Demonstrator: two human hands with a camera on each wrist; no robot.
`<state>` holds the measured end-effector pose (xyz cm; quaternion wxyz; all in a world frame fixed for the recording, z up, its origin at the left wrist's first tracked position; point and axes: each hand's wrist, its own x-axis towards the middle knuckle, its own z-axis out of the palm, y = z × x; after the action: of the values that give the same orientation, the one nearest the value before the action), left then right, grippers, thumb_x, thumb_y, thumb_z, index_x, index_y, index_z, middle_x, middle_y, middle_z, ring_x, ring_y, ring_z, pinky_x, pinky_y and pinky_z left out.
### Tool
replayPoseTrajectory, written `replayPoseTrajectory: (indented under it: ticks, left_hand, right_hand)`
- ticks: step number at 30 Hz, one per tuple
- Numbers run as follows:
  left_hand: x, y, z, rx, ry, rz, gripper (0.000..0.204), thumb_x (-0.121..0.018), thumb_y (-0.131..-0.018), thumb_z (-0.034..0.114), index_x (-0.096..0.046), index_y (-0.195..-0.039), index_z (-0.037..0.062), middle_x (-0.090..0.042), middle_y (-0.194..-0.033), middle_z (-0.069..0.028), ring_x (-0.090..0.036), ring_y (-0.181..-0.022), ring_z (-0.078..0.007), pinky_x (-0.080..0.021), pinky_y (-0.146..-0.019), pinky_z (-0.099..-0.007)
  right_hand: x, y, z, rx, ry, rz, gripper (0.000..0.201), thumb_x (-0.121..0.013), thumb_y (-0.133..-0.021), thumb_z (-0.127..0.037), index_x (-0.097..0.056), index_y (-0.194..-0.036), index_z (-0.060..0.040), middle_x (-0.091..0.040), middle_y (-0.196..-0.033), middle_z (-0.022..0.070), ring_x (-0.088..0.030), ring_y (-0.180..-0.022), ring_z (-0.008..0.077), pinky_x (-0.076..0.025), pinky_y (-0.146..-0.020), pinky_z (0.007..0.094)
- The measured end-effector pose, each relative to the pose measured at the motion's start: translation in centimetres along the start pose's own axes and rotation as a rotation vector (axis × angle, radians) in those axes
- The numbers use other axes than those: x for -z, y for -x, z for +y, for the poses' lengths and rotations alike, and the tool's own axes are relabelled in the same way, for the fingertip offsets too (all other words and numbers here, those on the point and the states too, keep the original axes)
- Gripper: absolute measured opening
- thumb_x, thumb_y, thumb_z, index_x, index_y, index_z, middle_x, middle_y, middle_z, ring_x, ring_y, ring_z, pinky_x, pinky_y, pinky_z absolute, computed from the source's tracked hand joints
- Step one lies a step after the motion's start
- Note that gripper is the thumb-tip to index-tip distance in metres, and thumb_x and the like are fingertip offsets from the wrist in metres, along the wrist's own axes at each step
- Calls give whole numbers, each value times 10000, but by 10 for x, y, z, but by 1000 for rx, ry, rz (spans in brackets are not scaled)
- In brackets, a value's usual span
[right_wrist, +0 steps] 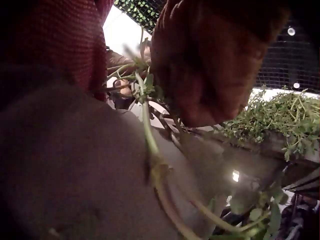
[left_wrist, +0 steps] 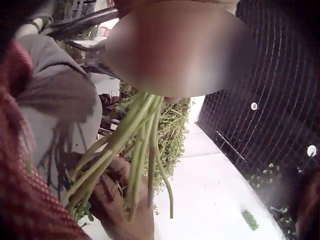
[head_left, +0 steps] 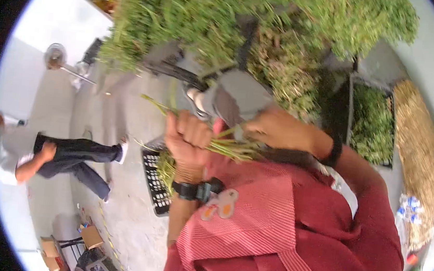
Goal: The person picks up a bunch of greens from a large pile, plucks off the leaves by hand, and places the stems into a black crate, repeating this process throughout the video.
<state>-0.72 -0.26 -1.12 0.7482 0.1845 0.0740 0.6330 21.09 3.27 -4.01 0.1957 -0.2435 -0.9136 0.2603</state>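
My left hand grips a bunch of green stems, which stick out on the right side of the fist. In the left wrist view the bare stems hang from under a blurred patch that hides the gripping fingers. My right hand is curled at the other end of the bunch, close to the cut-looking ends. In the right wrist view the right hand has bent fingers beside a leafy stem that runs down past it; its fingertips are in shadow. Both hands are over my lap, above a grey-clad knee.
A big heap of leafy greens lies ahead. To the left a black crate holds more stems. On the right stand a dark crate of greens and a long straw-coloured bundle. Another person walks on the left.
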Motion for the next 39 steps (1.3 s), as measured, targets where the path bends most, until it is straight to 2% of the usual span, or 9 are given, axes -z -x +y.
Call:
replayPoseTrajectory:
  ticks: [8,12,15,16,20,27,28,30,39]
  left_hand:
    - [-3,-1,-1,-13,-25,114,456,-346,-944,443,-345,-600,143,-224,-454,47,-174,-370,-77,-172,-344,-237]
    - [-2,1,7,-95,-30,242,420,-381,-946,390,-363,-613,135,-213,-444,50,-178,-363,-77,-159,-336,-229]
    - [8,2,12,-155,-48,254,386,-409,-942,355,-374,-623,139,-213,-457,53,-172,-368,-77,-157,-335,-231]
    - [3,4,13,-168,-100,269,374,-412,-940,345,-369,-626,145,-213,-469,55,-168,-378,-74,-154,-341,-238]
    - [10,5,22,-177,-72,126,390,-390,-949,332,-340,-609,147,-212,-475,52,-172,-391,-82,-158,-358,-246]
    - [12,-4,22,-91,29,-50,427,-377,-956,327,-301,-583,134,-209,-475,34,-165,-393,-89,-151,-358,-250]
    - [10,-4,21,-106,19,-30,428,-379,-955,327,-299,-581,135,-209,-475,35,-165,-393,-90,-151,-358,-250]
    - [7,-2,21,-114,5,2,429,-380,-955,326,-297,-579,137,-209,-475,35,-165,-394,-90,-151,-357,-250]
    - [8,0,16,-138,-100,63,427,-393,-940,355,-296,-572,159,-191,-474,60,-169,-391,-83,-146,-359,-252]
  right_hand:
    - [16,19,33,-426,132,389,191,-586,-761,-199,-568,-829,-22,-561,-689,202,-559,-670,385,-452,-618,446]
    - [39,91,130,-531,345,805,203,-623,-767,-171,-609,-930,-52,-600,-752,183,-575,-684,375,-465,-615,399]
    - [80,167,181,-907,483,811,335,-675,-760,-284,-597,-990,-53,-629,-943,142,-614,-781,318,-501,-676,367]
    - [94,192,198,-1285,494,625,544,-699,-732,-336,-503,-1156,-58,-587,-1091,164,-569,-957,335,-480,-804,400]
    - [96,243,186,-1121,809,593,751,-715,-715,-327,-345,-1331,-111,-551,-1161,191,-473,-1108,388,-417,-895,454]
    - [89,110,99,-621,-650,520,255,-660,-793,-198,-632,-984,-32,-643,-796,74,-580,-698,145,-472,-606,284]
    - [82,79,57,-512,-430,409,205,-655,-798,-137,-643,-971,-29,-638,-758,7,-540,-657,78,-456,-559,243]
    - [70,49,30,-133,-131,204,252,-643,-752,-252,-655,-922,-66,-635,-787,136,-622,-677,243,-471,-606,339]
    - [16,28,8,-209,143,-57,209,-558,-794,-268,-639,-898,-106,-595,-728,179,-586,-700,355,-464,-666,447]
